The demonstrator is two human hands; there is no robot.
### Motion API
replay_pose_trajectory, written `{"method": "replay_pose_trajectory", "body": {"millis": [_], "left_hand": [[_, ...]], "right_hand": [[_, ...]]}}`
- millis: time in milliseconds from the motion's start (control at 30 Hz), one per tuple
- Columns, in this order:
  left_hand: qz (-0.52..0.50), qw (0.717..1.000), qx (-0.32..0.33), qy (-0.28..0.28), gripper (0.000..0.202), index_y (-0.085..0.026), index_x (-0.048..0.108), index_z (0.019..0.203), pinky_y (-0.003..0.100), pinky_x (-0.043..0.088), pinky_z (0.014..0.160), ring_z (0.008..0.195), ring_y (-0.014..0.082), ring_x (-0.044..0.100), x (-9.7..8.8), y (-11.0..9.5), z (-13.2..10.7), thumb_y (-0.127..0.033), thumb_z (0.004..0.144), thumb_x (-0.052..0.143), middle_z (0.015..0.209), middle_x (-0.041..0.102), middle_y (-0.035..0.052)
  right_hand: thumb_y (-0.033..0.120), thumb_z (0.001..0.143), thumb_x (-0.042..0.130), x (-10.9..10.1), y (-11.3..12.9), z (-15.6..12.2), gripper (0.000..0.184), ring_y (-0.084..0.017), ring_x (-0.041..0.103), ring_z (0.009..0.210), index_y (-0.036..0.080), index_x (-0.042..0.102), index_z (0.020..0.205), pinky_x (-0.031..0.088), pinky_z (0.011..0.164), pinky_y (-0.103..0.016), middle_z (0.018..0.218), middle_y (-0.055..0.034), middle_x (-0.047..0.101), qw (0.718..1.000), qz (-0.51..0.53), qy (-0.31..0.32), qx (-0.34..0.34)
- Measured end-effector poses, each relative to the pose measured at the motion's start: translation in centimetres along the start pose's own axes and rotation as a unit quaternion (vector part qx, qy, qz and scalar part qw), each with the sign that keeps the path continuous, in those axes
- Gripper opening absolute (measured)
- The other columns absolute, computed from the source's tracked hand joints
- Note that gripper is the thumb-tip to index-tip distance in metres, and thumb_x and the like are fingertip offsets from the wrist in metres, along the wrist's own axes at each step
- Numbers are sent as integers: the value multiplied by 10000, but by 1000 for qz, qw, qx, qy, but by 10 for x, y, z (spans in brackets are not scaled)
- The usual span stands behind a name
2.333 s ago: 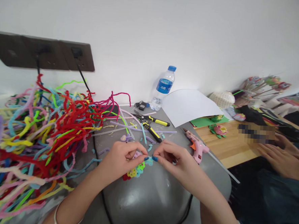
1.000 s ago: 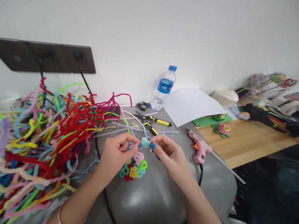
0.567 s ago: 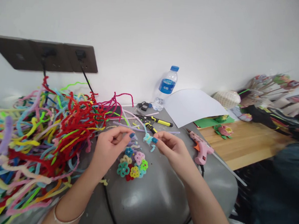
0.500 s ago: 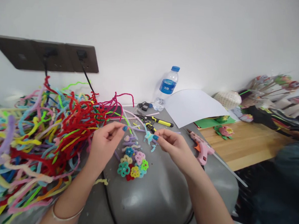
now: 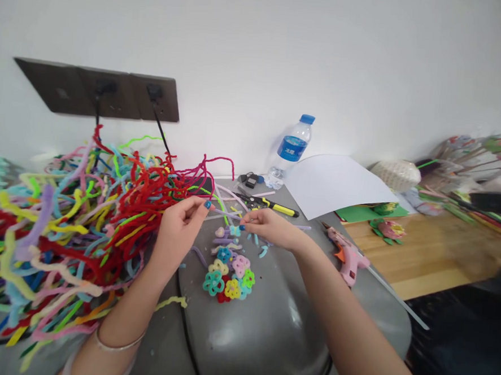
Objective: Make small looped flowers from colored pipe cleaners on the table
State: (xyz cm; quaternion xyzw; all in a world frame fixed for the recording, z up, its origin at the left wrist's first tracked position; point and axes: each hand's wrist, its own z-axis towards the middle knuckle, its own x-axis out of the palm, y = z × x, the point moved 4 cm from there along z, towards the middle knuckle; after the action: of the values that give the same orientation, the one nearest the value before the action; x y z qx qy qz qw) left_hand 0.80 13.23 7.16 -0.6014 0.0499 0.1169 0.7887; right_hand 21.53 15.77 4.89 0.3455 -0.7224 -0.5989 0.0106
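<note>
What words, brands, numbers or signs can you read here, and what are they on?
None can be read for certain.
Blue label on the bottle: white characters, too blurred to read.
Pink glue gun: any marking is too small to read.
White sheet: no writing shows.

The left hand [image 5: 180, 224] and the right hand [image 5: 268, 225] both had painted nails, a glossy deep blue leaning towards teal, plain to see on the left thumbnail [image 5: 207, 204] and again on the right thumbnail [image 5: 242, 228]. A thin, pale bracelet [image 5: 117, 349] circled the left forearm [image 5: 129, 321] well short of the wrist, a narrow, smooth hoop with a faint silvery shine to it. The right forearm [image 5: 349, 306] was bare, while near the left elbow a sliver of pale cloth [image 5: 68, 366] showed, too little to tell the garment.
</note>
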Motion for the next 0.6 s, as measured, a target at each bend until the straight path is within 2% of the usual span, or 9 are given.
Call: {"method": "replay_pose_trajectory", "body": {"millis": [167, 433, 500, 600], "left_hand": [[1, 1000, -9, 2, 225, -146, 709, 812, 187, 380, 503, 588, 122, 515, 0, 2, 0, -342, 841, 602, 661, 662, 17], [-2, 1000, -12, 5, 217, -144, 688, 807, 197, 355, 483, 534, 108, 489, 0, 1, 1, -340, 836, 600, 672, 685, 15], [3, 1000, -9, -1, 209, -144, 690, 807, 197, 351, 484, 539, 108, 487, -1, 1, 1, -330, 837, 600, 671, 683, 14], [9, 1000, -7, -7, 209, -140, 693, 802, 197, 329, 470, 523, 103, 459, -2, 0, 1, -324, 838, 602, 626, 646, 2]], "right_hand": [[283, 724, 590, -5, 10, 9, 149, -76, 252, 475, 152, 636, 775, 202, 494, -244, 490, 105, 385, 997, -51, 60, -13], [219, 685, 609, -12, 17, 25, 139, -103, 423, 563, 139, 676, 776, 302, 552, -241, 614, 45, 573, 990, -105, 94, -27], [244, 704, 607, -11, 19, 21, 160, -101, 413, 557, 137, 678, 800, 302, 546, -241, 624, 44, 568, 990, -106, 90, -26], [312, 768, 576, -3, 22, 9, 203, -92, 340, 511, 142, 670, 829, 272, 516, -242, 569, 68, 479, 991, -103, 79, -23]]}}
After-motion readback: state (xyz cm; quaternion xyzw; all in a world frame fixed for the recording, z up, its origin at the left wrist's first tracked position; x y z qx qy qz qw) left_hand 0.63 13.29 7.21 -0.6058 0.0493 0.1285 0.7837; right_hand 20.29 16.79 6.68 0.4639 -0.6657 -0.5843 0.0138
